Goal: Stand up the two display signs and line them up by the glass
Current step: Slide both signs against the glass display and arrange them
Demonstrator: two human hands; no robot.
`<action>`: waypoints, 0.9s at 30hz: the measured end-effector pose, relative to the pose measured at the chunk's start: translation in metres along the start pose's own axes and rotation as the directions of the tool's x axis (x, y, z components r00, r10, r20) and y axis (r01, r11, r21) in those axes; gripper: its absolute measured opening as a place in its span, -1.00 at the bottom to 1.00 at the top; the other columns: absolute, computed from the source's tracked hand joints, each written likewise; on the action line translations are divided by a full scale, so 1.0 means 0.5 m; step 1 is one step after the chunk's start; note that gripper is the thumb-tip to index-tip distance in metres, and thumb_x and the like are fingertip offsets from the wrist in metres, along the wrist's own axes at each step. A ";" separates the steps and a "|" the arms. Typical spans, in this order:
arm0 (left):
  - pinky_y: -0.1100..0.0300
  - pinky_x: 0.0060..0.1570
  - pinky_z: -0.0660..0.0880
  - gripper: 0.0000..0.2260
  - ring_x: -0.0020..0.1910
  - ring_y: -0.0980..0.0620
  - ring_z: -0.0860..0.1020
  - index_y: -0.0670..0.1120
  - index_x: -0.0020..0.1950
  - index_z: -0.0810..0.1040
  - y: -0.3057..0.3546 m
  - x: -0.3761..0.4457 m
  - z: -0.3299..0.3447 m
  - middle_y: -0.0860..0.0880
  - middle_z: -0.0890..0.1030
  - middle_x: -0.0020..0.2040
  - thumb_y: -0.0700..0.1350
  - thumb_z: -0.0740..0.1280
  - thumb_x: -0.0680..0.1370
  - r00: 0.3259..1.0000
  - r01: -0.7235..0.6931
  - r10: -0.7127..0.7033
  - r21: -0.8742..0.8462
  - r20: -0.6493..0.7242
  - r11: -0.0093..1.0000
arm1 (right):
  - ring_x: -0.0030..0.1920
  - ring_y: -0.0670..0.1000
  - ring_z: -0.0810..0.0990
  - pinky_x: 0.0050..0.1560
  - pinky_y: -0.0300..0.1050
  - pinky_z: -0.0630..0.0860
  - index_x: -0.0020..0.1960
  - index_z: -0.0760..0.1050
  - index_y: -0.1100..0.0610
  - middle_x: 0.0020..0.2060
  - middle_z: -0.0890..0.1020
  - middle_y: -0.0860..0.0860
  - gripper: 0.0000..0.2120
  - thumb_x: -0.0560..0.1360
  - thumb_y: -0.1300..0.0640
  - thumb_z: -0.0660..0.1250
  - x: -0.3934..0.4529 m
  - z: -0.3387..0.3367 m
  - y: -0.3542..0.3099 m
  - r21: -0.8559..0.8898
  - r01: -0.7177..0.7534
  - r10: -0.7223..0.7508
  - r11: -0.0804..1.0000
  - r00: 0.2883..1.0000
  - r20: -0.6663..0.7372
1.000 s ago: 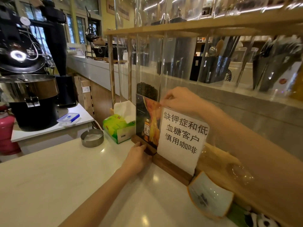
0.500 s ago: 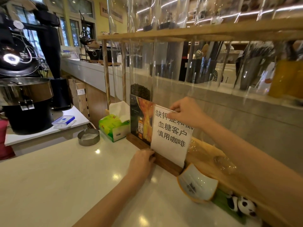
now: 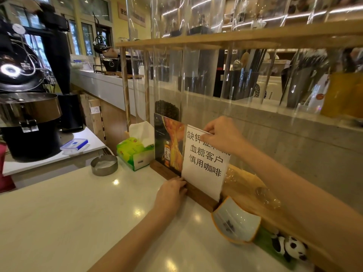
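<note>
Item 1: white sign [image 3: 205, 161], printed with black Chinese characters. Upright in a dark wooden base [image 3: 198, 195], centre of the frame, on the pale counter [image 3: 68, 213] and close in front of the glass partition [image 3: 196, 75]. Its upper right corner is covered by the right hand.

Item 2: picture sign [image 3: 170, 142], dark with an orange design and a small bottle. Upright in its own wooden base [image 3: 161, 170], immediately left of the white sign; the white sheet overlaps its right edge. The two bases run in one line along the foot of the glass.

Item 3: right hand [image 3: 222, 136], centre frame, entering from the lower right. Thumb and fingers are closed on the top edge of the white sign, thumb on the printed face, fingers curled over the back.

Item 4: left hand [image 3: 170, 193], lower centre. Fingertips [image 3: 181, 182] press together against the front of the wooden base where the two signs meet; whether they grip it or only push cannot be told.

Item 5: green tissue box [image 3: 133, 152], left of the picture sign, near its base, one tissue standing out.

Item 6: round metal ashtray [image 3: 104, 164], left of the tissue box.

Item 7: orange-rimmed dish [image 3: 235, 222], lower right, just beside the right end of the white sign's base.

Item 8: panda toy [image 3: 290, 247], lower right corner, beyond the dish.

Item 9: coffee roaster [image 3: 25, 107], left edge of the frame, on a separate low table.
</note>
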State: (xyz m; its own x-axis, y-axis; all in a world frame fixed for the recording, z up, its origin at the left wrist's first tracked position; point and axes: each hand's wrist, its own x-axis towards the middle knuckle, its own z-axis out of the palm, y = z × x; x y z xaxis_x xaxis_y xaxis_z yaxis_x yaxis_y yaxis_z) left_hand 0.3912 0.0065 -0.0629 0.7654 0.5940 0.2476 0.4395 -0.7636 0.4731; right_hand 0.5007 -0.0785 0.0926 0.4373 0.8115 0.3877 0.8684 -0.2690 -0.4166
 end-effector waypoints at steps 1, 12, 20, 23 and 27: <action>0.21 0.34 0.26 -0.70 0.37 0.02 0.37 -0.07 0.29 0.46 -0.001 0.001 0.000 -0.03 0.46 0.37 -0.14 0.19 0.56 1.000 -0.001 0.001 0.005 0.006 1.000 | -0.25 -0.06 0.55 -0.39 -0.37 0.45 0.00 0.58 0.26 -0.04 0.69 0.17 -0.81 0.44 0.21 0.31 0.000 0.001 0.000 -0.001 -0.002 0.002 1.000 1.000 -0.002; 0.15 0.45 0.13 -0.52 0.49 -0.02 0.17 -0.10 0.42 0.27 -0.026 0.007 0.008 -0.07 0.26 0.49 -0.02 0.24 0.53 0.999 0.043 -0.044 0.031 0.016 0.999 | -0.28 -0.06 0.56 -0.37 -0.32 0.50 -0.02 0.59 0.24 -0.05 0.69 0.18 -0.83 0.44 0.21 0.32 0.001 0.006 0.005 0.039 -0.033 0.034 0.999 0.999 -0.026; 0.16 0.45 0.14 -0.51 0.49 0.02 0.16 -0.07 0.44 0.24 -0.044 0.014 0.009 -0.05 0.25 0.50 -0.01 0.23 0.53 0.998 0.007 -0.012 0.080 0.060 0.997 | -0.31 -0.07 0.55 -0.40 -0.34 0.44 -0.04 0.60 0.25 -0.09 0.70 0.17 -0.84 0.43 0.20 0.34 0.005 0.012 0.003 0.037 -0.028 0.030 0.999 0.999 -0.045; 0.15 0.46 0.16 -0.51 0.49 0.02 0.17 -0.06 0.44 0.25 -0.044 0.015 0.010 -0.05 0.26 0.49 -0.01 0.24 0.53 0.998 0.006 -0.011 0.086 0.057 0.996 | -0.28 -0.04 0.57 -0.35 -0.31 0.49 -0.03 0.59 0.25 -0.08 0.70 0.17 -0.84 0.43 0.20 0.34 0.005 0.012 0.004 0.039 -0.024 0.026 0.999 0.999 -0.046; 0.15 0.45 0.18 -0.53 0.49 0.01 0.19 -0.07 0.43 0.26 -0.044 0.018 0.011 -0.06 0.28 0.49 -0.01 0.22 0.54 0.999 0.000 -0.006 0.106 0.052 0.994 | -0.26 -0.03 0.58 -0.33 -0.28 0.52 -0.04 0.59 0.24 -0.08 0.70 0.17 -0.84 0.43 0.20 0.33 0.003 0.011 0.005 0.032 -0.025 0.027 0.999 0.999 -0.044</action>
State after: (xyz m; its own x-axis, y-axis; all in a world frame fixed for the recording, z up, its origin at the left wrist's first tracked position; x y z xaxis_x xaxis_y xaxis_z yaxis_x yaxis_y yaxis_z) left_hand 0.3912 0.0271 -0.0756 0.7861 0.5846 0.2006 0.4872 -0.7858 0.3810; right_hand 0.5022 -0.0749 0.0875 0.4701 0.7805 0.4120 0.8491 -0.2724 -0.4526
